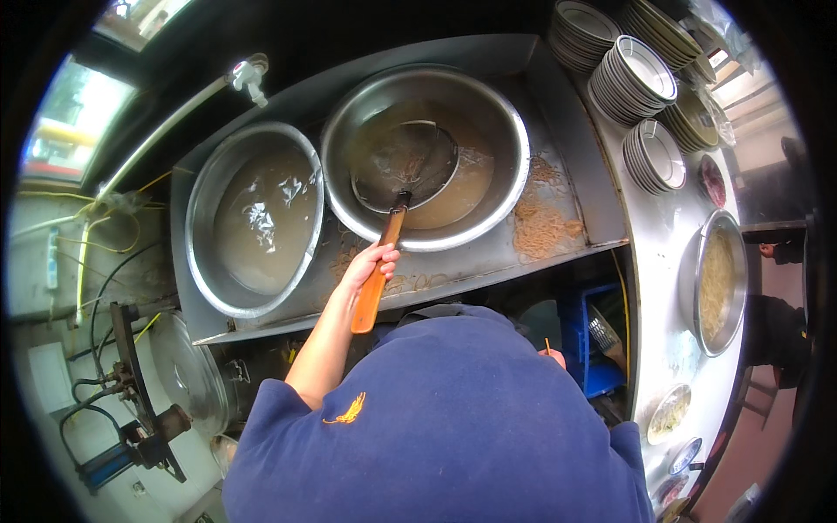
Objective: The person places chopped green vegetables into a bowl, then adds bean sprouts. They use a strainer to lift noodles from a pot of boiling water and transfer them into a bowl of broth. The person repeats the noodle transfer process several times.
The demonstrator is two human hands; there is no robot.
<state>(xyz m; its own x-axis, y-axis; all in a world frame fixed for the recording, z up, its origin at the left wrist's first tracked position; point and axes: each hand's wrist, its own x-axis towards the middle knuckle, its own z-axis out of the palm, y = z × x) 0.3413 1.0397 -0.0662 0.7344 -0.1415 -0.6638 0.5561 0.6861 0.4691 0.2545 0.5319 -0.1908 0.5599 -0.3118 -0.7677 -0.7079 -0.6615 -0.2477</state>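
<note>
My left hand (373,265) is closed round the wooden handle (379,283) of a wire-mesh strainer (405,166). The strainer's round mesh head rests in cloudy brownish water inside a large metal basin (514,187), with some thin brown strands showing in it. Little of my right hand (553,356) shows at the right side of my dark blue shirt; its fingers are pressed together round a thin orange-brown stick (547,344), whose kind I cannot make out. A second metal basin (200,257) to the left holds murky water with bright reflections.
Both basins stand in a metal sink (558,113). Brown noodles (542,228) lie spilled on its right side. A tap (251,77) is at the upper left. Stacked bowls (632,78) and a pan of pale noodles (719,283) stand on the right counter (649,288). A blue crate (575,340) sits below.
</note>
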